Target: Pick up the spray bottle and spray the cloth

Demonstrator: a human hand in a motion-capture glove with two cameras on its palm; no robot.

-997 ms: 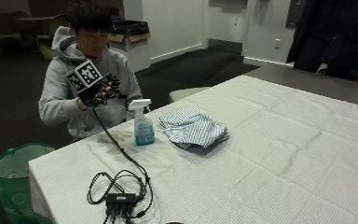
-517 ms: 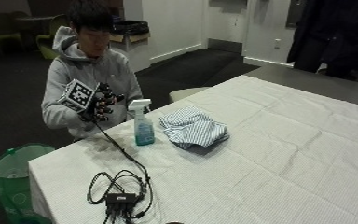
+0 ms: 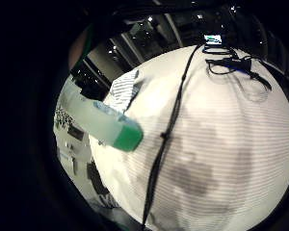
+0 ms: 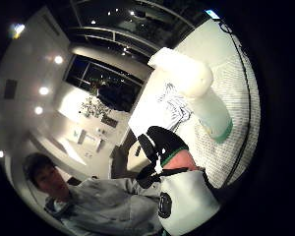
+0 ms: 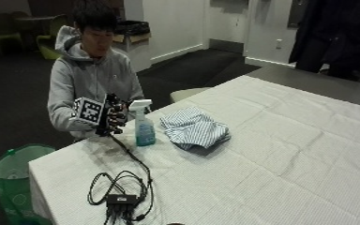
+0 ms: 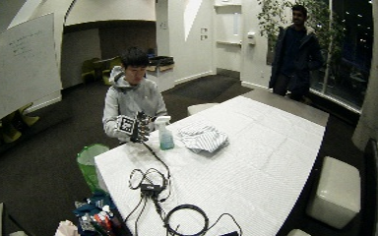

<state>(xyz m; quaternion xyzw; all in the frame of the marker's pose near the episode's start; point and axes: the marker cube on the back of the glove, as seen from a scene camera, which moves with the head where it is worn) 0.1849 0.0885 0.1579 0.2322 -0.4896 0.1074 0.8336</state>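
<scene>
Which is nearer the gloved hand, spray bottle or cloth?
The spray bottle: it stands right beside the right hand, while the striped cloth lies beyond the bottle.

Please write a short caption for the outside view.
Gloved right hand reaches toward spray bottle standing beside striped cloth.

Office meeting room: whiteboard (image 6: 15, 69), long table (image 6: 261, 162), stools (image 6: 333, 189)

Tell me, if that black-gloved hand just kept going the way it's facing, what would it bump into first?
Most likely the spray bottle. The gloved right hand hangs just beside it, palm toward it and not touching. The striped cloth lies beyond the bottle, though depth is hard to judge.
</scene>
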